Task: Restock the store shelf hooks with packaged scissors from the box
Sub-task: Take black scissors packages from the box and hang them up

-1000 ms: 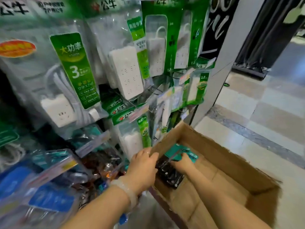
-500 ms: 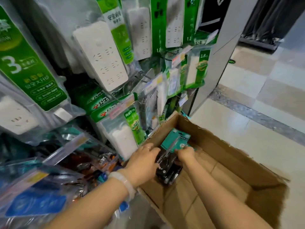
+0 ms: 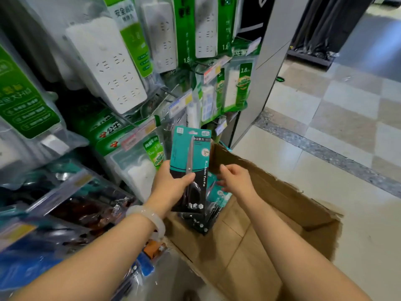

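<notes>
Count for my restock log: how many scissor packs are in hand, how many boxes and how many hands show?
Scissor pack gripped by the left hand: 1
Cardboard box: 1
Hands, counting the right hand: 2
Total: 4
More packs lie in the box; their number cannot be told.

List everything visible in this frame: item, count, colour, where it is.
held scissors pack: one, teal and black card, upright above the box's left edge
scissors packs in box: several, exact count unclear, teal and black, stacked at the box's left end
cardboard box: one, brown, open, on the floor
power strip packs: many, white with green labels, hanging on shelf hooks
bracelet: one, pale, left wrist
left hand: grips the held pack's lower half
right hand: loosely open beside the pack, holding nothing
</notes>
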Tool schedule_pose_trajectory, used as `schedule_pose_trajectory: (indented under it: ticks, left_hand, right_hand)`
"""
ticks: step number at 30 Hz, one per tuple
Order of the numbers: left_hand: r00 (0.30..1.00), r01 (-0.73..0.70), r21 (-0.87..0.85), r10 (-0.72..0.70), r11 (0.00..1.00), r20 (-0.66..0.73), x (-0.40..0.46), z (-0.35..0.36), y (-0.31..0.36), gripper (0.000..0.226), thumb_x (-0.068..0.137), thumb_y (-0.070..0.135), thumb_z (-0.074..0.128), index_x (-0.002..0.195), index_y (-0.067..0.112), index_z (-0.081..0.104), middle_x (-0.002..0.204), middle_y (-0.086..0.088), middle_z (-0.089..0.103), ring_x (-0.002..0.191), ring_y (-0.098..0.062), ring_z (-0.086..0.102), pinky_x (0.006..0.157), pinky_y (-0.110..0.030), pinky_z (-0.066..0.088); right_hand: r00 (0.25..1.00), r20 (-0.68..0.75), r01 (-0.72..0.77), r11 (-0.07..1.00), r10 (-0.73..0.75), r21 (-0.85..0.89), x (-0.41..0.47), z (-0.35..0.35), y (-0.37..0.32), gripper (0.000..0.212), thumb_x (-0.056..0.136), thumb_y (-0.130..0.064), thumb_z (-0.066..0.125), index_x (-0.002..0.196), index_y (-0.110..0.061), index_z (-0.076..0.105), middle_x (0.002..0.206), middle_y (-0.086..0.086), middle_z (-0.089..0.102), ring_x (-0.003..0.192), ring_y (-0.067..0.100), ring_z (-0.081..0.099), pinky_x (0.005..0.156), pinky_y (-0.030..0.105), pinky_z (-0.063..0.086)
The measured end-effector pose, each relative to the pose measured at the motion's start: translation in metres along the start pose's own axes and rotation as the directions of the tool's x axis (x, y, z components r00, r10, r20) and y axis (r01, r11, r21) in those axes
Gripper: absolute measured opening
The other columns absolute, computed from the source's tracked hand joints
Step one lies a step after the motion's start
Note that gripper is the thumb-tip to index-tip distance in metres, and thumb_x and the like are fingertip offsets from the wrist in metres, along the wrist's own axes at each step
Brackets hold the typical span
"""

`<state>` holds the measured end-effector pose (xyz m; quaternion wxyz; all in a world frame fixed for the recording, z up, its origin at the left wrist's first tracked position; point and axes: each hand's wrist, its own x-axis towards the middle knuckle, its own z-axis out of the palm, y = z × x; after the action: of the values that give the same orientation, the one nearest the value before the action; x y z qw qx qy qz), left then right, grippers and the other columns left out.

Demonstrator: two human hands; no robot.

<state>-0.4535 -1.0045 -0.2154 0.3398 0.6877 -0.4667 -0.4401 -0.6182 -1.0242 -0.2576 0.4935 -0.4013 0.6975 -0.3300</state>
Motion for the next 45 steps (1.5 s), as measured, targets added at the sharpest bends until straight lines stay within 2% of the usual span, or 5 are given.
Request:
schedule_pose_trajectory:
  ticks: [8,16,23,36,45]
  left_hand:
    - [0.982,0.078,-0.168,-0.104,0.983,-0.155,0.002,-0.039,-0.027,0.032,0.081,0.014,0.071,0.111,0.013,0.057,0.104,-0.003,0.066,0.099,-0.021,0.064,0.088,-0.036,0.052]
    - [0.974,0.085,-0.229,-0.129,0.970,-0.185,-0.001,-0.047,-0.040,0.032,0.079,0.014,0.073,0.107,0.018,0.059,0.104,-0.004,0.068,0.097,-0.022,0.065,0.089,-0.041,0.052]
    - [0.973,0.069,-0.259,-0.123,0.963,-0.196,-0.007,-0.054,-0.044,0.028,0.080,0.013,0.072,0.104,0.017,0.058,0.103,-0.004,0.067,0.096,-0.021,0.065,0.087,-0.039,0.053]
    - [0.956,-0.084,-0.245,0.009,0.966,-0.292,-0.076,-0.102,-0.045,0.019,0.089,0.025,0.062,0.103,0.018,0.053,0.095,0.009,0.057,0.087,-0.010,0.054,0.073,-0.026,0.040]
    - [0.834,-0.271,-0.247,0.099,0.930,-0.544,-0.210,-0.243,-0.104,0.017,0.086,0.018,0.065,0.102,0.011,0.061,0.091,0.007,0.066,0.085,-0.011,0.062,0.073,-0.023,0.049]
  right_hand:
    - [0.967,-0.087,-0.246,0.965,0.238,-0.089,0.030,0.064,0.082,0.070,0.065,-0.024,0.083,0.117,-0.007,0.040,0.116,0.009,0.061,0.109,0.029,0.059,0.096,0.042,0.048]
    - [0.942,-0.231,-0.273,0.956,0.243,-0.110,0.045,0.075,0.071,0.048,0.073,-0.021,0.075,0.110,-0.002,0.050,0.109,0.010,0.061,0.101,0.030,0.058,0.086,0.035,0.047]
    - [0.913,-0.160,-0.314,0.896,0.376,0.313,0.043,0.089,0.071,0.022,0.083,-0.006,0.063,0.104,-0.010,0.060,0.110,0.016,0.065,0.096,0.032,0.062,0.088,0.041,0.052]
    - [0.934,-0.153,0.356,0.888,-0.324,0.292,-0.103,0.062,-0.032,0.012,0.093,-0.010,0.052,0.101,-0.015,0.059,0.096,-0.001,0.066,0.087,0.012,0.063,0.074,0.024,0.048]
    - [0.830,0.154,0.465,0.818,-0.536,0.339,-0.261,0.188,-0.049,0.018,0.092,-0.006,0.053,0.090,-0.021,0.061,0.095,-0.006,0.068,0.088,0.012,0.066,0.082,0.032,0.053]
